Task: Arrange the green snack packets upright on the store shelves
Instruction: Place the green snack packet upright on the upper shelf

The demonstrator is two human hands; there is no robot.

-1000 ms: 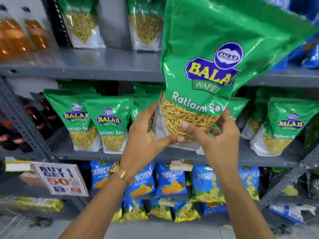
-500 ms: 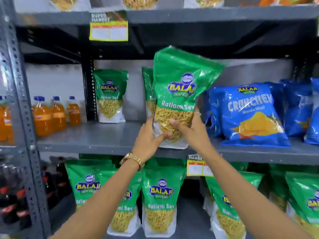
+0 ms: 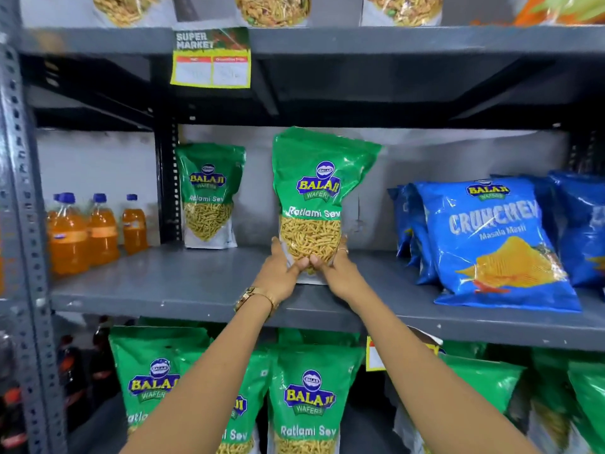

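A green Ratlami Sev packet (image 3: 314,191) stands upright on the grey middle shelf (image 3: 183,283), its base resting on the board. My left hand (image 3: 281,273) and my right hand (image 3: 337,273) both clasp its lower end from the two sides. A second green packet (image 3: 209,194) stands upright further left, against the back upright. Several more green packets (image 3: 304,401) fill the shelf below, partly hidden by my forearms.
Orange drink bottles (image 3: 88,231) stand at the left of the middle shelf. Blue Crunchex packets (image 3: 497,244) lean at the right. A yellow price tag (image 3: 211,57) hangs from the shelf above. Bare shelf board lies between the two green packets.
The packet went from raised in front of the lower shelves up to the middle shelf and now stands on it, further back. Both hands kept their hold on its lower end.
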